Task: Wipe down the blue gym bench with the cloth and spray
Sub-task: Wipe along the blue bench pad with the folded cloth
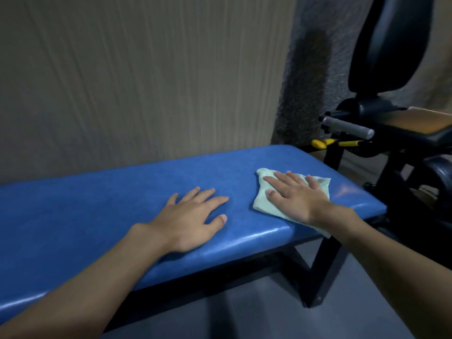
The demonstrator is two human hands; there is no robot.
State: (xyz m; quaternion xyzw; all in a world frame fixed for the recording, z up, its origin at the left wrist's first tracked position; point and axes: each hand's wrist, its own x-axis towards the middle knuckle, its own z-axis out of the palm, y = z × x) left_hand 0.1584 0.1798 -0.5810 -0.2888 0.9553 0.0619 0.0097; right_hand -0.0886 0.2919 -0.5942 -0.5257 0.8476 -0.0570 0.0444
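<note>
The blue tabletop (97, 204) shows bare padding across the left half of the frame, out to the left edge. At centre the left hand (193, 216) lies flat. A free strip separates it from the cloth (264, 204) pressed under the right hand (296, 199). A wall (146, 81) rises directly behind the far edge and blocks the back. At the right of the frame a black exercise machine (401, 140) with a grey handle (347, 127) stands near the tabletop's end, leaving only a short bare patch beyond the cloth.

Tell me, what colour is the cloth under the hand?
Pale mint green cloth, seen in the head view.
</note>
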